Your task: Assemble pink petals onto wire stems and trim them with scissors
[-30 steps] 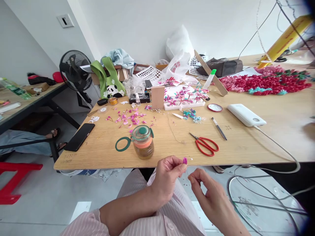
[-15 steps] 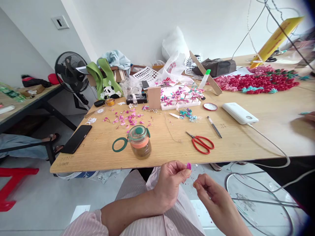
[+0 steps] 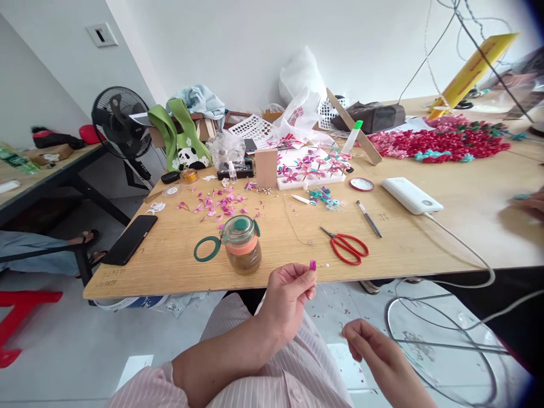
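Note:
Between thumb and fingers, my left hand (image 3: 289, 297) pinches a small magenta petal (image 3: 313, 264) just at the table's front edge. A tiny white bead (image 3: 327, 265) shows right beside the petal. My right hand (image 3: 374, 351) is lower and to the right, past the table edge, with thumb and forefinger pressed together; whatever they hold, if anything, is too small to make out. Loose pink petals (image 3: 227, 203) are scattered on the table beyond a lidded glass jar (image 3: 243, 249). Red-handled scissors (image 3: 348, 248) lie to the right of the jar.
Pink wire flowers (image 3: 304, 167) stand in a white foam block. A pen (image 3: 369, 219), a white power bank (image 3: 411, 195) with its cable and a black phone (image 3: 131, 239) lie on the wooden table (image 3: 170, 266). Another person's hand (image 3: 531, 204) rests at the far right.
My left hand has moved up and slightly left with the petal. My right hand has moved down and away, so the two hands are farther apart.

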Demonstrator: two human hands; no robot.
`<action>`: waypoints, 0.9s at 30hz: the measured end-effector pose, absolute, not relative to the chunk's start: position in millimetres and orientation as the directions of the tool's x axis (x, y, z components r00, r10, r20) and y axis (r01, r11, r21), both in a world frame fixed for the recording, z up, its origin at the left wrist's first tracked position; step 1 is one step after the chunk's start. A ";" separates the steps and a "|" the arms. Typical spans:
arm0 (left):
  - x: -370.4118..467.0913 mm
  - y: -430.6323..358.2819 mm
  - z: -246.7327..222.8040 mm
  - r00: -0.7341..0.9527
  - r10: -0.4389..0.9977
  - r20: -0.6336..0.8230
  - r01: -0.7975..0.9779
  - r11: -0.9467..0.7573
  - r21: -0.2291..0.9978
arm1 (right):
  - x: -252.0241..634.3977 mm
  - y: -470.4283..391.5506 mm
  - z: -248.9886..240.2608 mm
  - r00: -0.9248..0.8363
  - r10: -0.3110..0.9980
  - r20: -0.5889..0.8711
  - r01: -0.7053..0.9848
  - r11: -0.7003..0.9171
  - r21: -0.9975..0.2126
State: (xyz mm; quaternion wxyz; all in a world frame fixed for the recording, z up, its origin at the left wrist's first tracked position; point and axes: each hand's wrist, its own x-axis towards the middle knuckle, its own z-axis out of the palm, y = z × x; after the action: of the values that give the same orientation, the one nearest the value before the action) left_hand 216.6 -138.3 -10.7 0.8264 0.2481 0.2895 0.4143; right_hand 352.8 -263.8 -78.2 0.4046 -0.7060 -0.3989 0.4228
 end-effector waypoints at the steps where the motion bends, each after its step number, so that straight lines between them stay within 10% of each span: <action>1: 217.2 -139.4 -12.8 0.501 0.817 -0.285 -0.535 0.551 0.640 | 352.6 -261.7 -70.9 0.353 0.901 -0.251 0.209 -0.337 -0.918; 6: 215.1 -141.9 -16.5 0.545 0.790 -0.283 -0.516 0.581 0.630 | 351.7 -244.3 -42.1 0.445 0.888 -0.113 0.161 -0.203 -0.966; 15: 207.8 -138.7 -15.6 0.590 0.754 -0.290 -0.486 0.618 0.617 | 346.0 -211.5 -26.2 0.097 0.978 -0.183 -0.025 -0.181 -0.983; 27: 203.9 -135.3 -20.0 0.601 0.727 -0.332 -0.454 0.652 0.608 | 341.8 -201.0 -24.4 -0.049 0.987 -0.153 0.157 -0.143 -0.977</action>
State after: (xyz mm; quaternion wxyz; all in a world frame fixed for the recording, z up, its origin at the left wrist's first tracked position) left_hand 203.9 -135.3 -20.0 0.8623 0.2383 0.2870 0.3424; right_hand 341.8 -201.0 -24.4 0.4059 -0.5573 -0.5134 0.5110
